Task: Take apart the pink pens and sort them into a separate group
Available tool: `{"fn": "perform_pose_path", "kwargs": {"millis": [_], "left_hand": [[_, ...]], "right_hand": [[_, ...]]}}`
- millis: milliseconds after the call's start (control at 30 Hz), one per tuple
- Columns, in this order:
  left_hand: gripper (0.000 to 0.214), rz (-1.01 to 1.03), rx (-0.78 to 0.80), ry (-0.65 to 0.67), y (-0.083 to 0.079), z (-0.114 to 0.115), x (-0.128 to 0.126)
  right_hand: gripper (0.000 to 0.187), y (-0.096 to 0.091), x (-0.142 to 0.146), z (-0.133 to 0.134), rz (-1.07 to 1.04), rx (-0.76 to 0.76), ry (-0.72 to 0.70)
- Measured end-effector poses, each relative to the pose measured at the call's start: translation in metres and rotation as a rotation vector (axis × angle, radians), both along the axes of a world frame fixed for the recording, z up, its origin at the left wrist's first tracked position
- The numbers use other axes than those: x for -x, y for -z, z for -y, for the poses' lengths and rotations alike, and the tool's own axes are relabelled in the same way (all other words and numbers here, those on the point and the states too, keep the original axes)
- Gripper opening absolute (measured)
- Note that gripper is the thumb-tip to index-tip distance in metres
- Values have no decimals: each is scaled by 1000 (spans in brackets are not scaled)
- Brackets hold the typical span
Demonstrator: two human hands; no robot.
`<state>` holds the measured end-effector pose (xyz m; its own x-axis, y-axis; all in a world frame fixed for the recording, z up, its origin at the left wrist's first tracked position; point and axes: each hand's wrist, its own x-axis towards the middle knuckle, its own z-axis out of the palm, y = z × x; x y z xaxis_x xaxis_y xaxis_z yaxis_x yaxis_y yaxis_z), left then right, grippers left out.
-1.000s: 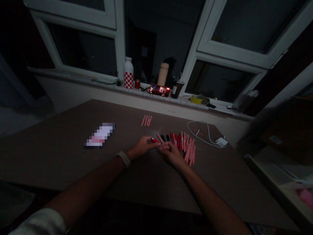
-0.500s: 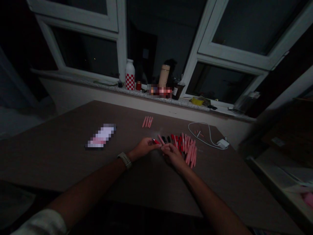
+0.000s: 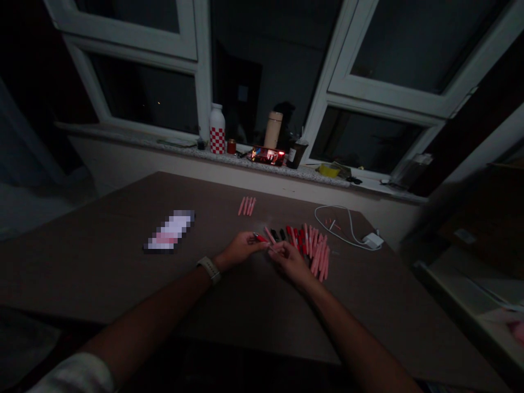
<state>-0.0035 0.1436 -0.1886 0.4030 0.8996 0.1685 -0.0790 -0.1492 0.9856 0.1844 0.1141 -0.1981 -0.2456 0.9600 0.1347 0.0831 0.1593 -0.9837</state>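
Seen from the head camera, the left hand (image 3: 241,248) and right hand (image 3: 290,263) come close together just above the worktop (image 3: 102,267). The left hand pinches a red pen (image 3: 260,238) between thumb and fingers, its long axis lying nearly sideways and its far end pointing toward the right hand. The right hand's fingers (image 3: 277,247) are drawn together just beside that end; whether they grip anything is too dim and small to tell.

A pile of pens (image 3: 307,245), pink, red and dark, lies directly beyond and to the right of the hands, with the right hand nearer and partly overlapping its near edge from view. Most pens in the pile run roughly away from the person, fanning a little. Three pink tubes (image 3: 246,206) lie side by side, well apart from it, further up the worktop.

To the right are a white cable (image 3: 335,224) and its charger (image 3: 372,240). To the left lies a pixelated object (image 3: 170,231). A wristwatch (image 3: 209,269) sits on the left wrist. Along the windowsill (image 3: 176,145) stand a checked bottle (image 3: 217,128), a tan flask (image 3: 273,130), and a circuit board (image 3: 268,155) glowing red.
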Motion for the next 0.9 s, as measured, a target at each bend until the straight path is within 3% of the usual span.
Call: {"fn": "perform_pose_path", "kwargs": {"millis": [200, 433, 600, 700, 900], "left_hand": [[33, -16, -16, 2, 0, 0, 0], [34, -15, -5, -32, 4, -3, 1], [32, -25, -40, -71, 3, -3, 1], [32, -17, -18, -72, 1, -1, 1], [32, -25, -26, -68, 2, -2, 1]], "right_hand": [[49, 0, 2, -2, 60, 28, -25], [39, 2, -1, -3, 46, -32, -4], [49, 2, 2, -4, 91, -9, -55], [43, 2, 4, -2, 66, 5, -24], [35, 1, 2, -1, 154, -103, -8]]}}
